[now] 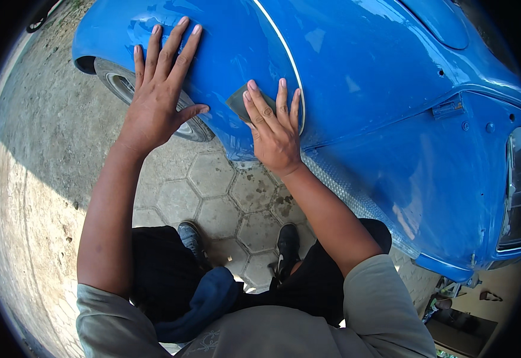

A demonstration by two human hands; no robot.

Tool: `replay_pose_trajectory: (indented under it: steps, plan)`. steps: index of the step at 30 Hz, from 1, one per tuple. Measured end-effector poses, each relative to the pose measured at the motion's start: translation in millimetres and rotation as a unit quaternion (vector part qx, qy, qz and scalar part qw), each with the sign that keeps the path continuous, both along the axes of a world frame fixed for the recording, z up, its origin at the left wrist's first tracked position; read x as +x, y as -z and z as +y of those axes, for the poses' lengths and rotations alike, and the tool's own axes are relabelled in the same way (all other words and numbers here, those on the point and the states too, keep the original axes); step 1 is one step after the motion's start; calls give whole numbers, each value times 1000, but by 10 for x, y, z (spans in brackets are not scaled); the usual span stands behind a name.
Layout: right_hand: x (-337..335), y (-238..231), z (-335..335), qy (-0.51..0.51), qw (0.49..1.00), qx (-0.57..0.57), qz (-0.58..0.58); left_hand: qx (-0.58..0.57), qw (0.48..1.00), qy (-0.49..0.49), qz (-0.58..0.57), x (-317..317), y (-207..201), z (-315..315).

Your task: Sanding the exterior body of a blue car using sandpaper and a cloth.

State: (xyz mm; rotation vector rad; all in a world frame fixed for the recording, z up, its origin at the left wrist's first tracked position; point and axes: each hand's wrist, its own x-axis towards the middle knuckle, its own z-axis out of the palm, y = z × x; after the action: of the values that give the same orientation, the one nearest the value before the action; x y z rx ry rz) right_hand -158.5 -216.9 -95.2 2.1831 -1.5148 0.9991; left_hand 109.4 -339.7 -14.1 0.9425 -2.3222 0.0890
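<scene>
A glossy blue car fender (224,53) curves across the top of the head view, with a pale strip (281,42) along its rear edge. My left hand (162,89) lies on it with fingers spread, above the wheel (120,80), and holds nothing. Farther right, my right hand (273,122) presses a dark grey-green sheet of sandpaper (235,102) flat against the fender beside the strip. The fingers stretch over the sheet, and part of it is hidden beneath them. Whitish smears and wet-looking patches show on the blue paint.
The blue door (386,185) stands to the right, above a textured running board (344,185). Hexagonal paving stones (219,206) lie under my feet, with bare ground at the left. A dark blue cloth (207,301) hangs at my lap. Assorted items and a dark bench (460,328) sit at the lower right.
</scene>
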Motion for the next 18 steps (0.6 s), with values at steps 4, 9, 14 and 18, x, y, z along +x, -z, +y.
replay_pose_trajectory:
  steps: [4, 9, 14, 18]
  plan:
    - [-92, -113, -23, -8, 999, -20, 43, 5, 1000, -14, -12, -25, -17, 17]
    - [24, -141, -293, 31, 997, 49, 53, 35, 999, -4, 30, -65, -435, 390]
    - [-211, -120, 24, 5, 996, 34, 84, 200, 959, 126, -154, 425, -1082, 1706]
    - [-178, -152, -213, -18, 998, 18, 53, 434, 806, 300, -269, 734, -876, 2598]
